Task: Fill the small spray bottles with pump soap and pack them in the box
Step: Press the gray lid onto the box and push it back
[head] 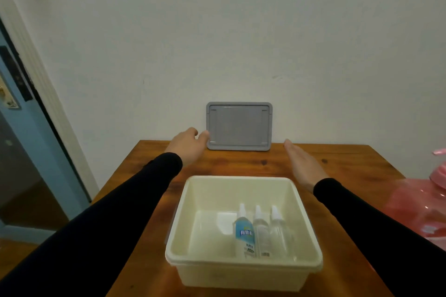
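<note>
A cream plastic box (243, 264) sits on the wooden table in front of me. Three small spray bottles lie side by side in its right half: one with a blue label (244, 232) and two clear ones (261, 234) (278, 231). A grey lid (239, 126) leans upright against the wall at the table's back edge. My left hand (188, 146) reaches to the lid's lower left edge, fingers touching it. My right hand (303, 164) is flat and open, just right of the lid and apart from it.
A pink translucent pump bottle (420, 202) stands at the right edge of the wooden table (337, 164). A blue door and white frame are at the left. The white wall rises directly behind the table.
</note>
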Demonstrator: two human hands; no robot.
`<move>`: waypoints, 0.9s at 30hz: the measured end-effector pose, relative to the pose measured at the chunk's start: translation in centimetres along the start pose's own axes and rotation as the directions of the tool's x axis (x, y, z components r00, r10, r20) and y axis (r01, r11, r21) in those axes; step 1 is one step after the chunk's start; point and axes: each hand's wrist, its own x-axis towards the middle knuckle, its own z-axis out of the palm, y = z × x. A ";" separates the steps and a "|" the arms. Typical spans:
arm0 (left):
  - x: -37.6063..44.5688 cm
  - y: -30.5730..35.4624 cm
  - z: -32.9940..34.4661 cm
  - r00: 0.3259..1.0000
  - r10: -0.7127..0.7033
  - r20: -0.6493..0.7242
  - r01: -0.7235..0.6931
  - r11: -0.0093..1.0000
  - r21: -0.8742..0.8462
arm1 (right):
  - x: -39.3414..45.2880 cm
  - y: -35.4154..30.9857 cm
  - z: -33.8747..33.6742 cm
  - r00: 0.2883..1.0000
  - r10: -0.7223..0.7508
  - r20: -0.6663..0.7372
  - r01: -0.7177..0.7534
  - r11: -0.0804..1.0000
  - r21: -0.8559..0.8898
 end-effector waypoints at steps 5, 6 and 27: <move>4.2 -1.8 2.1 0.999 -0.040 0.000 0.040 0.999 0.000 | 4.6 0.3 0.9 0.999 0.028 -0.037 -0.028 1.000 -0.009; 4.8 -2.0 2.4 0.999 -0.041 0.005 0.041 0.999 -0.008 | 5.4 0.4 0.9 0.999 0.031 -0.041 -0.031 0.999 -0.016; 15.5 -2.8 8.1 0.988 -0.086 0.126 0.118 0.956 -0.267 | 17.6 3.2 4.7 0.994 0.111 0.020 -0.112 0.964 0.241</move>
